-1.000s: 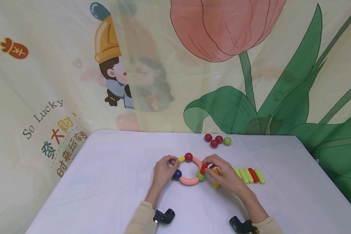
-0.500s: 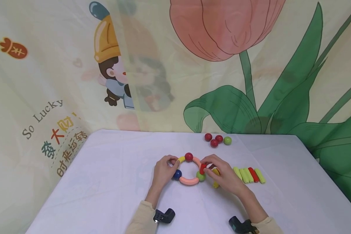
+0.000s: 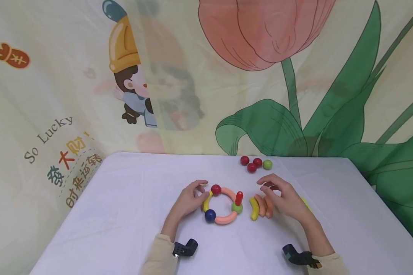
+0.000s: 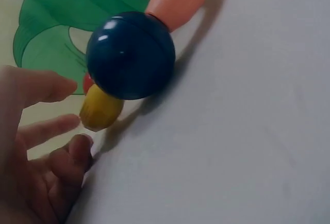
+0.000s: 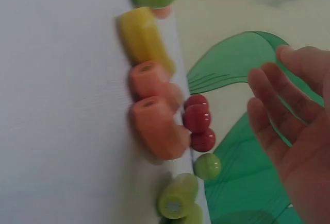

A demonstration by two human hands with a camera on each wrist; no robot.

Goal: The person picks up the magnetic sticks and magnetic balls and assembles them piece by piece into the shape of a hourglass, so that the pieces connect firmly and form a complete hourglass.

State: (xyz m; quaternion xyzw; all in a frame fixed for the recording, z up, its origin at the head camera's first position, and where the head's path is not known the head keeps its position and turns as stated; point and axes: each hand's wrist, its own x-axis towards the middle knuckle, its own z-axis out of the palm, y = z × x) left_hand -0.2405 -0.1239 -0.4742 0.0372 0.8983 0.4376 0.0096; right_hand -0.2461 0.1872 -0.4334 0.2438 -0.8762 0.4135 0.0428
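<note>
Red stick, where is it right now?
In the head view, the red stick stands upright on the green ball at the right side of the ring, to the left of the loose curved yellow piece and the right hand.

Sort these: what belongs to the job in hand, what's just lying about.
Job in hand, the ring:
red ball, blue ball, green ball
yellow curved piece
two pink curved pieces
red stick upright on the green ball

Lying about, perhaps spares:
three loose red balls
loose green ball
loose curved pieces
green sticks, partly hidden
</note>
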